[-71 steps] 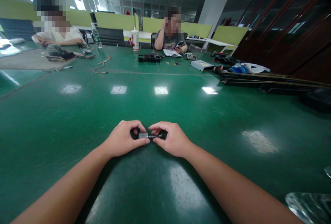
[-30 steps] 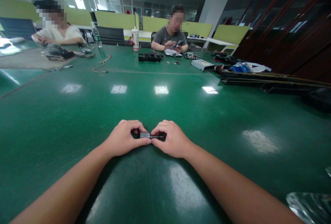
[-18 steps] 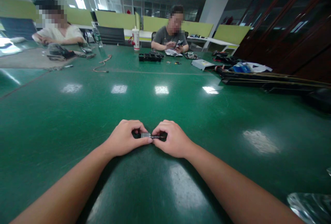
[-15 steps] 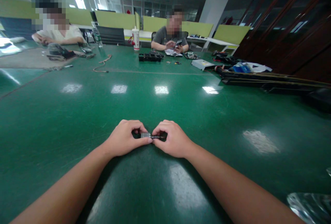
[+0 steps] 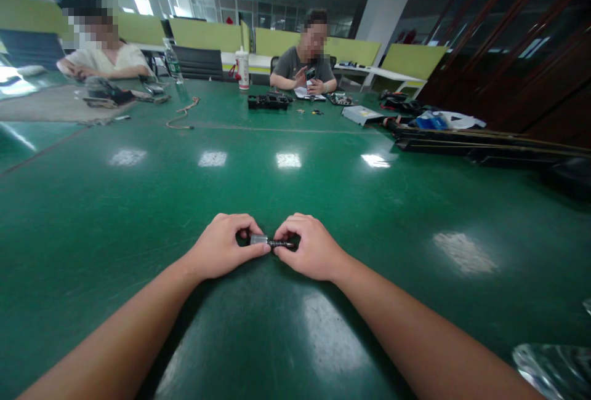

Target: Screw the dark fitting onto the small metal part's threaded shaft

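Note:
My left hand [image 5: 225, 246] is closed, its thumb and fingers pinching a small silver metal cylinder [image 5: 259, 239]. From the cylinder's right end runs a thin dark rod with spring-like coils or ridges [image 5: 279, 244]; the exact kind of part is not clear. My right hand [image 5: 308, 247] is closed too, thumb and index finger pinching around the rod close to the cylinder. Both hands rest low over the green tabletop [image 5: 258, 191], fingertips nearly meeting. Part of the cylinder is hidden behind the left fingers.
Across the table sit a person holding a phone [image 5: 305, 64] and another person in a light top [image 5: 108, 58]. A black device [image 5: 269, 101], a cord [image 5: 182, 116], a tumbler [image 5: 242, 69], a bottle [image 5: 172, 63] and a silver box [image 5: 362, 115] lie farther off. Clear plastic [image 5: 551, 363] is at lower right.
The fingertips of my two hands have drawn slightly apart, with the cylinder shifting a little left and more of it and the rod showing. The person opposite has tilted the phone.

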{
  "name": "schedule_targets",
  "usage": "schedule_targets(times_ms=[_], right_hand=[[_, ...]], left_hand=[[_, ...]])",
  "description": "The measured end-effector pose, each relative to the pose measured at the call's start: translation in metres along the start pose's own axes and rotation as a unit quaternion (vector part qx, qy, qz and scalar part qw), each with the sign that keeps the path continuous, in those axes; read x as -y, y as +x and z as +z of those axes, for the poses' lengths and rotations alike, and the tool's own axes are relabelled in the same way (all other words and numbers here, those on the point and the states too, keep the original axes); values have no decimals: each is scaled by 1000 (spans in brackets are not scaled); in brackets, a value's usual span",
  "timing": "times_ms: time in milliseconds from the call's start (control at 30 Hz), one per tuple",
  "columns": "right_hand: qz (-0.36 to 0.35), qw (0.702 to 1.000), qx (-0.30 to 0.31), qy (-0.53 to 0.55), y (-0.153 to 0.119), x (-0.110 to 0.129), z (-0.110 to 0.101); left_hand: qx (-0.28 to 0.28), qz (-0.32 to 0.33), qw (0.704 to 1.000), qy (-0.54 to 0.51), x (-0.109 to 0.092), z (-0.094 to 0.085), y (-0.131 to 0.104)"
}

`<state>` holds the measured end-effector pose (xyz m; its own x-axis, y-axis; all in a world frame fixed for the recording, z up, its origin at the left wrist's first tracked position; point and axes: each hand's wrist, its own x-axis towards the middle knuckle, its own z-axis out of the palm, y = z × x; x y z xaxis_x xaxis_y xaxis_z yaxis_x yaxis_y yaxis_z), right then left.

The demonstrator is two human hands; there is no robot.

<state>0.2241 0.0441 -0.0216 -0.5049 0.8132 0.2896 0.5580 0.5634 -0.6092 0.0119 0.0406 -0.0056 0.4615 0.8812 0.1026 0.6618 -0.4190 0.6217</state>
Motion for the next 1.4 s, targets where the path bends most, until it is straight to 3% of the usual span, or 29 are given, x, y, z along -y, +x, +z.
schedule_targets(times_ms=[567,1400], right_hand=[[38,999,-7,-21,1,-2,-1],[48,999,-7,-21,2,-5,-1]], left_hand=[[-32,-17,999,28,4,2,0],[-29,-35,998,33,3,2,1]])
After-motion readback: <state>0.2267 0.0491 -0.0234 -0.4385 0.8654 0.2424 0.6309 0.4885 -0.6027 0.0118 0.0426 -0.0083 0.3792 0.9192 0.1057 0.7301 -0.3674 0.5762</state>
